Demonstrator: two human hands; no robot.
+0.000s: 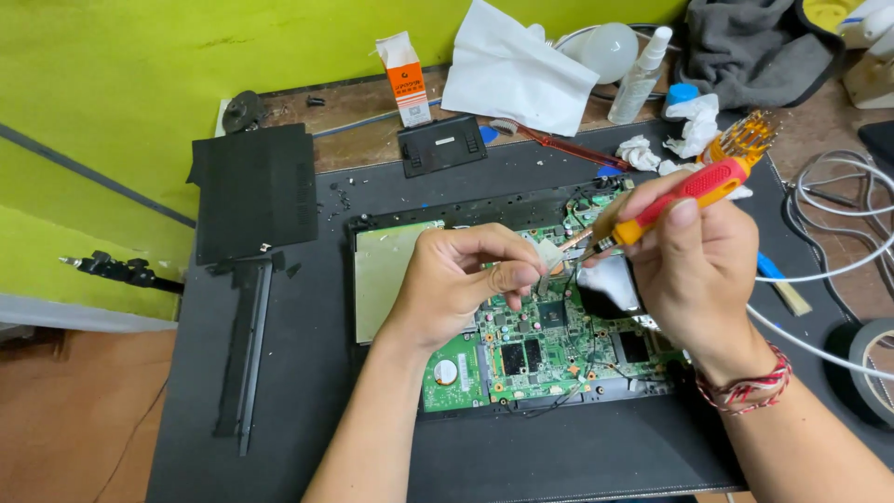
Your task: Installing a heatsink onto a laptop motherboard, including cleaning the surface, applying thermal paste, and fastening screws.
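Far left: black clamp arm against the yellow-green wall. On the dark mat: removed black cover panel, with a long black trim strip laid below it. Behind, on the wooden bench: orange-and-white carton, small black hatch cover, white sheet of paper. Centre: opened laptop chassis, bottom covers already off, pale metal plate at its left, green circuit board exposed and seated in the shell, coin cell at the board's lower left corner. Left hand curled closed above the board, thumb and fingers pinched on a small pale piece, possibly a pad or bit of tape; too small to tell. Right hand wrapped firmly round an orange-and-red screwdriver, tip angled down to the pinched piece just above the board. Black rounded part beneath the right hand, probably a fan housing. Behind right: white bulb, spray bottle, crumpled tissues, grey cloth. Right edge: white cables, roll of black tape. Progress, judged: disassembly well advanced, outer panels removed, board work in hand, board not yet lifted out, reassembly outstanding.
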